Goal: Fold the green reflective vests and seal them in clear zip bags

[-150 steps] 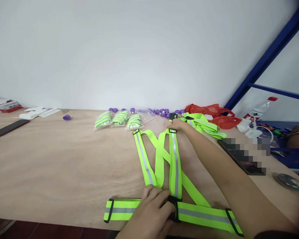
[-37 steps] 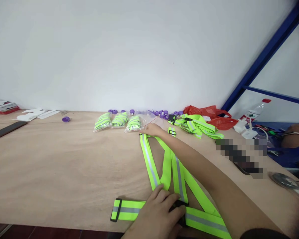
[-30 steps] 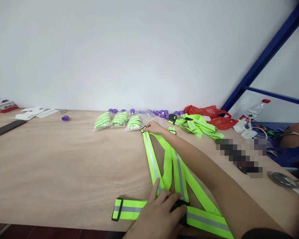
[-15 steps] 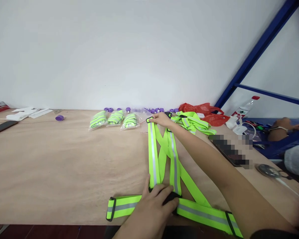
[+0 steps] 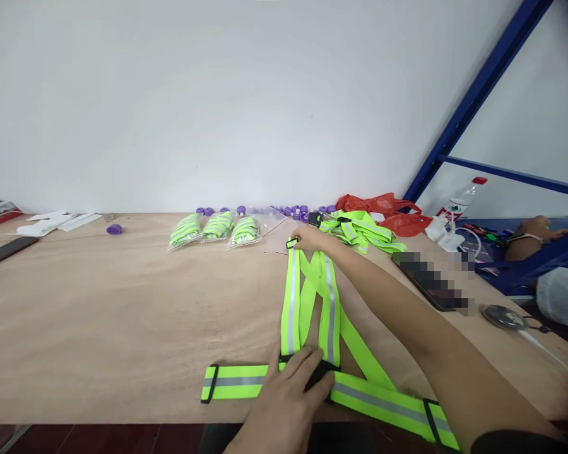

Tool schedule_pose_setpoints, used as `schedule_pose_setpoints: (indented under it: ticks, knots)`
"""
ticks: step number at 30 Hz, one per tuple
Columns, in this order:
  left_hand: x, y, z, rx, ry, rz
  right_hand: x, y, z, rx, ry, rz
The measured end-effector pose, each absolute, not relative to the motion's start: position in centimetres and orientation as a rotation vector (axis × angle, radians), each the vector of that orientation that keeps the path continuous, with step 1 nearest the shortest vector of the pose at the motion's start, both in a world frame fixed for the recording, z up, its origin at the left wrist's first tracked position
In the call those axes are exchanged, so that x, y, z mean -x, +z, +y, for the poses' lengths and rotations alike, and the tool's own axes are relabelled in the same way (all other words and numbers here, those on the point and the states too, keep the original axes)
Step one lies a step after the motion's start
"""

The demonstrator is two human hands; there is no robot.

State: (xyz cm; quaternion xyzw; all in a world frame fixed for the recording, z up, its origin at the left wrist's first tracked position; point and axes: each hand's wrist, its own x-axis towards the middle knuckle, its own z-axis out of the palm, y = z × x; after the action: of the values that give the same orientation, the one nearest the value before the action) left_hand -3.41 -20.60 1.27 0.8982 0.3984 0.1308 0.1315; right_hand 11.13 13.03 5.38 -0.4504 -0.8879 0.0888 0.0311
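Note:
A neon-yellow reflective strap vest (image 5: 291,302) with grey stripes lies on the wooden table in front of me, its straps crossing near the top. Fingers spread, my left hand (image 5: 291,388) presses flat over the black joining piece near the table's front edge. My right hand (image 5: 307,238) reaches to the far end and pinches the upper strap end beside its black slider buckle (image 5: 292,243). Another black slider (image 5: 211,383) sits on the left side strap, and one more slider (image 5: 431,421) on the right side strap. The right fingertips partly cover the strap end.
Packed bags of neon strap (image 5: 218,226) lie toward the wall, with several purple caps (image 5: 293,212) behind. A neon strap pile (image 5: 366,230), red plastic bag (image 5: 383,211), phone (image 5: 426,280) and bottle (image 5: 461,198) stand right. Another person's hand (image 5: 532,236) is beyond the blue frame.
My right hand has come slightly nearer with the strap ends, and the upper straps now bow a little. My left hand stays on the joining piece. The view has shifted slightly.

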Motion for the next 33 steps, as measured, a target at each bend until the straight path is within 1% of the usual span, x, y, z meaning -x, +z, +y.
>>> schedule_pose_setpoints:
  ticks: [5, 14, 20, 25, 33]
  knots:
    - [3.6, 1.6, -20.7, -2.587, 0.403, 1.147, -11.1, 6.3, 12.6, 1.284, 0.083, -2.790]
    - [4.2, 0.9, -21.0, -2.632, 0.480, 1.133, -10.8, 7.8, 12.1, 1.175, 0.004, -2.703]
    - [4.3, 1.1, -20.6, -2.621, 0.490, 1.105, -10.5, 7.4, 12.4, 1.263, 0.040, -2.681]
    - [4.2, 1.4, -20.4, -2.620, 0.498, 1.110, -10.8, 6.9, 12.8, 1.340, 0.067, -2.803]
    - [4.2, 1.2, -20.4, -2.649, 0.525, 1.113, -9.7, 6.0, 12.7, 1.503, -0.084, -2.976]
